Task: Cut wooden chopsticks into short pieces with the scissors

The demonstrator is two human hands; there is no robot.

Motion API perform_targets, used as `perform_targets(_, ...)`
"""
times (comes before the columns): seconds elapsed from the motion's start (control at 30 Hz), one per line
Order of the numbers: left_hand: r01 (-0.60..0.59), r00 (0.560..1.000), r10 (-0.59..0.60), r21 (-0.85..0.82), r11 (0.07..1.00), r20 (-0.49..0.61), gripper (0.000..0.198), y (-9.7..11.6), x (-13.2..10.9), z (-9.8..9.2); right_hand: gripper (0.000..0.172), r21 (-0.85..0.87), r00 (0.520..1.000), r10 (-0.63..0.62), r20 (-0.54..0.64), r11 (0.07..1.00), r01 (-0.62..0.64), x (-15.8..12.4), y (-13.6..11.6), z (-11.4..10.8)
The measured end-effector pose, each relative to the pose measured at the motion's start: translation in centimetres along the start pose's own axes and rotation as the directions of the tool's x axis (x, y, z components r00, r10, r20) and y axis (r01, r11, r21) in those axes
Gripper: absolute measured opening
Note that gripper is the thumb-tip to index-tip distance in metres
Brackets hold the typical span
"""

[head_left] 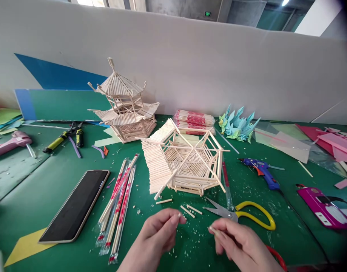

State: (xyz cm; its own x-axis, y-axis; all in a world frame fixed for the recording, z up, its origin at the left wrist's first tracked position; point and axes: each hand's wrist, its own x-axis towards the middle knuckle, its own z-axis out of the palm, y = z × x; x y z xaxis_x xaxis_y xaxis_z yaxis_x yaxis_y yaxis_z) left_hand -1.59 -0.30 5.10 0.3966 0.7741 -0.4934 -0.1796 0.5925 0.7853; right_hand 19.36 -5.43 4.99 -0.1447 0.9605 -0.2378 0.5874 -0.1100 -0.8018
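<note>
My left hand (159,232) hovers low over the green table (62,181), its thumb and forefinger pinched together; what sits between them is too small to name. My right hand (237,241) is beside it, fingers curled, pinching a short wooden stick piece (213,231) at its tips. Several cut stick bits (190,209) lie just beyond both hands. Behind them stands a half-built hexagonal stick frame with a slatted roof panel (181,160). A finished stick pagoda model (124,109) stands at the back.
Yellow-handled scissors (241,216) lie right of the hands. Wrapped chopsticks (119,206) and a phone (75,206) lie to the left. A blue glue gun (262,172), a pink case (324,207), origami (237,124), a chopstick bundle (194,120), pliers (64,138) and a pink glue gun (10,142) ring the table.
</note>
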Motion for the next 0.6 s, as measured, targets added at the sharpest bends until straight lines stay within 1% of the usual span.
perform_targets(0.07, 0.035, 0.998, -0.028, -0.122, 0.992, 0.059, 0.030, 0.2, 0.8, 1.2, 0.026, 0.047, 0.999, -0.050, -0.015, 0.998, 0.051, 1.0, -1.3, -0.3)
perform_targets(0.13, 0.063, 0.993, -0.041, -0.193, 0.979, 0.114, 0.026, 0.1, 1.4, 1.9, 0.022, 0.017, 0.989, -0.146, -0.023, 0.989, 0.147, 1.6, -2.3, -0.8)
perform_targets(0.17, 0.066, 0.991, -0.041, -0.196, 0.978, 0.128, 0.024, 0.0, 1.6, 2.1, 0.021, -0.011, 0.981, -0.191, -0.011, 0.981, 0.191, 1.7, -2.7, -1.1)
perform_targets(0.23, 0.040, 0.992, -0.026, -0.113, 0.993, 0.120, 0.022, 0.0, 1.6, 2.3, 0.021, -0.091, 0.967, -0.254, 0.031, 0.962, 0.256, 1.8, -3.3, -1.6)
perform_targets(0.3, -0.030, 0.997, 0.025, 0.064, 0.997, 0.077, 0.024, 0.0, 1.6, 2.4, 0.024, -0.207, 0.956, -0.279, 0.090, 0.934, 0.292, 1.9, -3.7, -1.8)
perform_targets(0.37, -0.116, 0.993, 0.108, 0.240, 0.964, 0.047, 0.027, 0.1, 1.5, 2.5, 0.024, -0.339, 0.945, -0.295, 0.141, 0.882, 0.326, 2.1, -3.9, -1.8)
perform_targets(0.4, -0.150, 0.989, 0.140, 0.300, 0.942, 0.057, 0.028, 0.1, 1.4, 2.5, 0.023, -0.400, 0.938, -0.306, 0.160, 0.849, 0.345, 2.3, -3.9, -1.6)
perform_targets(0.43, -0.171, 0.985, 0.154, 0.342, 0.924, 0.076, 0.028, 0.0, 1.4, 2.6, 0.022, -0.453, 0.930, -0.322, 0.176, 0.812, 0.367, 2.4, -3.9, -1.3)
perform_targets(0.5, -0.180, 0.983, 0.146, 0.399, 0.899, 0.115, 0.028, -0.2, 1.3, 2.8, 0.021, -0.543, 0.913, -0.358, 0.195, 0.736, 0.404, 2.8, -4.0, -0.8)
perform_targets(0.6, -0.197, 0.980, 0.159, 0.445, 0.874, 0.121, 0.027, -0.7, 1.0, 2.9, 0.020, -0.650, 0.905, -0.391, 0.168, 0.646, 0.400, 3.2, -4.2, -0.4)
